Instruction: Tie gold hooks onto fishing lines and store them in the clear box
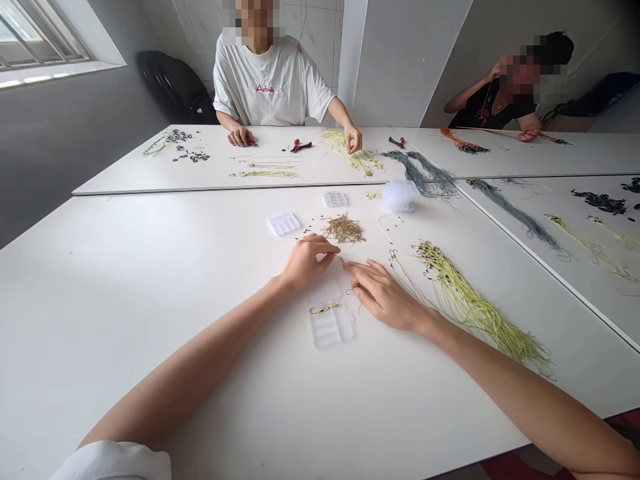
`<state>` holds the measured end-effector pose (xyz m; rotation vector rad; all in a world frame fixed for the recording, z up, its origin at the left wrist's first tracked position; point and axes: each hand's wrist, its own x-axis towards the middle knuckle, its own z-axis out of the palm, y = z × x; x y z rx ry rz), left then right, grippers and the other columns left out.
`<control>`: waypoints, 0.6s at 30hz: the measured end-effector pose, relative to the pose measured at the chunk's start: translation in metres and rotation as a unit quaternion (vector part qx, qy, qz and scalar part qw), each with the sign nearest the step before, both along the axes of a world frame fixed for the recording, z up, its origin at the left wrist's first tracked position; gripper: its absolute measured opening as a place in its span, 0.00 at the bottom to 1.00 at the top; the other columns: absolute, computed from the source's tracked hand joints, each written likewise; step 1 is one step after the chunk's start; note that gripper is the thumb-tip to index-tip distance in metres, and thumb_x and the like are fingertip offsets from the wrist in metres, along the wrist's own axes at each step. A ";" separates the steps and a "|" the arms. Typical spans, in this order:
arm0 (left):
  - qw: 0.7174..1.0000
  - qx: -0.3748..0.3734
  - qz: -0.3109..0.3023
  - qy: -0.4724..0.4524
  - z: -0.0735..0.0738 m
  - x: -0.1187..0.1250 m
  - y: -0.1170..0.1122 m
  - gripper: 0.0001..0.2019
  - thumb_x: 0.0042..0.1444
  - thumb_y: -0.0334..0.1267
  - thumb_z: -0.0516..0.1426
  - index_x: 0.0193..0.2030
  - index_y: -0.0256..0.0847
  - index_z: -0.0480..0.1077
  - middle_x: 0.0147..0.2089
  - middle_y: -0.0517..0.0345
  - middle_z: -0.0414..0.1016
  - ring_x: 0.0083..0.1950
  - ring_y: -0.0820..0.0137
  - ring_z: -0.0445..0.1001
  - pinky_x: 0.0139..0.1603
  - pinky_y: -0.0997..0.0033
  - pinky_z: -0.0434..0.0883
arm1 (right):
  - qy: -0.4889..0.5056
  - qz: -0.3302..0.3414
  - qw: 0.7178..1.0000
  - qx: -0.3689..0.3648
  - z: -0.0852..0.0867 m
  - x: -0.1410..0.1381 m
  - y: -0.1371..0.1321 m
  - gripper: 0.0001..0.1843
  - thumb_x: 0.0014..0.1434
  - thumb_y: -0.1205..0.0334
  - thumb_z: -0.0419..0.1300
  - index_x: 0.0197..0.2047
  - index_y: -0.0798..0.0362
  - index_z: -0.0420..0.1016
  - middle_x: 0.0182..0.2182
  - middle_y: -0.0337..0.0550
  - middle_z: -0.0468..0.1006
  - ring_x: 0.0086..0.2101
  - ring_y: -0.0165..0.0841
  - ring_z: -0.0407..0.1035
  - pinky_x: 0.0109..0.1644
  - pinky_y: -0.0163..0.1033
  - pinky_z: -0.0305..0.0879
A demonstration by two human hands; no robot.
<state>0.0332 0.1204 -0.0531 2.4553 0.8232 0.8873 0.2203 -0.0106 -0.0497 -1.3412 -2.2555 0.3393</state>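
Observation:
Thumb and fingertips of my left hand (pixel 309 260) pinch a tiny metal swivel (pixel 341 258), just in front of a pile of brass-coloured swivels (pixel 345 229). My right hand (pixel 384 293) reaches in from the right, its fingertips at the swivel's near end. A small fish hook (pixel 349 291) and a bit of line show by its curled thumb; its grip is partly hidden. Below both hands lies an opened clear plastic box (pixel 331 328), with a yellow-green rigged line (pixel 325 309) in one top compartment. A bundle of yellow-green lines with hooks (pixel 475 300) lies right of my right hand.
Beyond the swivels are two small compartment boxes (pixel 284 224) and a stack of clear boxes (pixel 401 195). Grey-green line bundles (pixel 425 173) lie behind the stack. Across the table a person in a white shirt (pixel 265 80) handles yellow lines (pixel 345 148); another person (pixel 510 100) sits at right.

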 end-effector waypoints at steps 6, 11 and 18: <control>0.997 0.063 -0.042 0.026 0.001 0.003 -0.006 0.13 0.61 0.33 0.52 0.40 0.45 0.80 0.36 0.52 0.79 0.41 0.63 0.71 0.48 0.58 0.65 | 0.009 0.001 1.000 0.000 0.001 0.000 0.000 0.08 0.65 0.70 0.46 0.39 0.49 0.62 0.52 0.51 0.74 0.63 0.35 0.58 0.68 0.58 0.48; 0.998 0.054 0.029 0.013 0.003 0.004 -0.007 0.13 0.60 0.33 0.53 0.39 0.44 0.80 0.35 0.53 0.79 0.40 0.64 0.72 0.48 0.58 0.66 | 0.012 0.002 1.000 -0.004 0.003 0.000 -0.001 0.08 0.66 0.70 0.46 0.39 0.49 0.62 0.55 0.52 0.73 0.63 0.36 0.59 0.67 0.59 0.49; 0.999 0.017 0.043 -0.008 0.004 -0.001 -0.002 0.10 0.57 0.33 0.55 0.40 0.42 0.79 0.36 0.56 0.80 0.36 0.67 0.75 0.43 0.65 0.70 | 0.012 -0.005 1.000 0.002 0.001 0.003 -0.001 0.07 0.65 0.70 0.46 0.39 0.49 0.62 0.54 0.51 0.74 0.62 0.37 0.60 0.68 0.57 0.49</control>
